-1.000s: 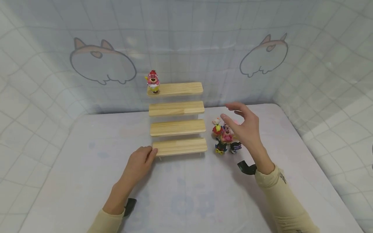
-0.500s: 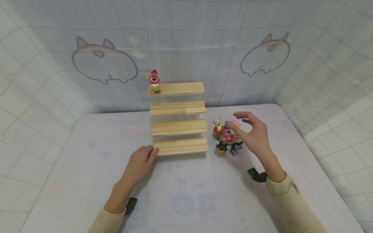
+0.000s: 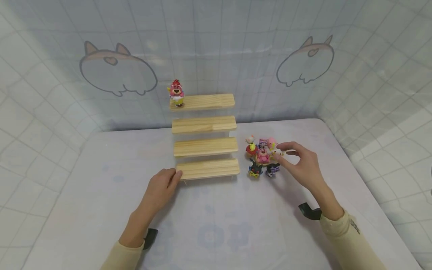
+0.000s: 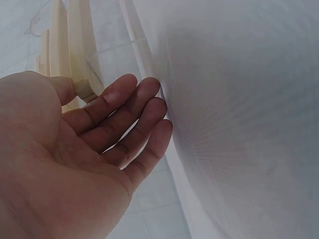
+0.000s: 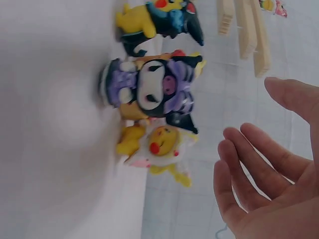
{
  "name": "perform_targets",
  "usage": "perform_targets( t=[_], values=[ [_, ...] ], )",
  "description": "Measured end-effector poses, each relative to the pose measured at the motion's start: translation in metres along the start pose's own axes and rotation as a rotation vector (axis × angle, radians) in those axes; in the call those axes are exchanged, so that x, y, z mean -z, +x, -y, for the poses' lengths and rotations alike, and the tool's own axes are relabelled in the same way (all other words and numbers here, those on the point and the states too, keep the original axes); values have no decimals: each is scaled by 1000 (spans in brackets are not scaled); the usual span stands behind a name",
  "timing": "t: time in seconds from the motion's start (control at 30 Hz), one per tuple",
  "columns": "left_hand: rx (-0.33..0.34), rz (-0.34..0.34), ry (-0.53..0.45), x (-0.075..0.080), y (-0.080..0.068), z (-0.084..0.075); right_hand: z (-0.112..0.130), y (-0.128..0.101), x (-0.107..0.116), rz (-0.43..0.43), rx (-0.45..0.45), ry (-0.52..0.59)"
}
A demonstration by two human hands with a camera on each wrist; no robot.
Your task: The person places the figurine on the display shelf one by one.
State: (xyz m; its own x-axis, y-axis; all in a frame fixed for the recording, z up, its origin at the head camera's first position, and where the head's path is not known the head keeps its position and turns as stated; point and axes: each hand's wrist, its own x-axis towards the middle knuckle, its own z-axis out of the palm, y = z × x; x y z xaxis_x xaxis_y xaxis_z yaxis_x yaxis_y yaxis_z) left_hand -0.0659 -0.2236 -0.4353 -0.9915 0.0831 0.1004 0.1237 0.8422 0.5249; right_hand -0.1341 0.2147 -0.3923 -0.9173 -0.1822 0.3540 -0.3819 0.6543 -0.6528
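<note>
A stepped wooden display shelf (image 3: pixel 208 169) stands at the centre of the head view. My left hand (image 3: pixel 162 189) holds the left end of its lowest board, thumb on top; in the left wrist view the index finger (image 4: pixel 112 97) lies near the board's end. To the right, my right hand (image 3: pixel 303 167) hovers at a cluster of toy figurines, thumb and fingers spread around a yellow figurine in a white hood (image 5: pixel 164 142). A gap shows between hand and figurines in the right wrist view. Nearest that camera is a black-and-purple figurine (image 5: pixel 152 84); beside it sits a yellow figurine in a black hood (image 5: pixel 137 22).
On the top board's left end stands a pink bear figurine (image 3: pixel 177 93) with a red hat. Another pink bear figurine (image 3: pixel 263 156) sits amid the cluster, close to the shelf's right side. A patterned curtain (image 3: pixel 216 56) rises behind the white-covered table (image 3: pixel 209 221).
My right hand has moved right and down, from above the cluster to its right side by the white-hooded figurine. My left hand stays on the lowest board.
</note>
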Motion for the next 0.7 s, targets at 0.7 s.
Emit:
perform_targets(
  t=[0.7],
  values=[
    [1, 4, 11, -1, 0, 2, -20, -10, -13, 327, -28, -30]
  ],
)
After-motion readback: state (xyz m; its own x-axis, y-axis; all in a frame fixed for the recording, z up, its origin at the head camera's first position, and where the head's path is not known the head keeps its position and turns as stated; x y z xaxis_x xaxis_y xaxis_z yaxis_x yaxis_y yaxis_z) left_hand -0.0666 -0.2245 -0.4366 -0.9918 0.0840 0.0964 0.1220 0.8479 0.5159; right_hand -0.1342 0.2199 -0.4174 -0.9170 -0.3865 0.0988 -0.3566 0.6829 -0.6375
